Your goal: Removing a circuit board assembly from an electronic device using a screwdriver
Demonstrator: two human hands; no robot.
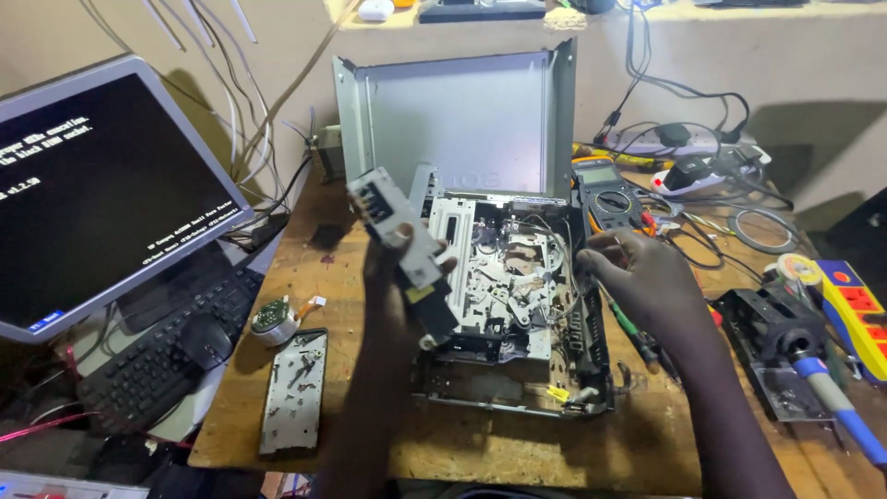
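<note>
Left hand [399, 249] lifts front panel [399, 242] above opened player chassis [513, 305] holding mechanism [506, 277].

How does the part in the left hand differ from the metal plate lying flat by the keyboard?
The part is held up off the bench, tilted, in the left hand; the plate lies flat on the bench, untouched. The part is pale above and black at its lower end; the plate is plain grey metal with small loose bits on it. The part looks chunky, the plate thin and flat. Both are long and narrow.
</note>
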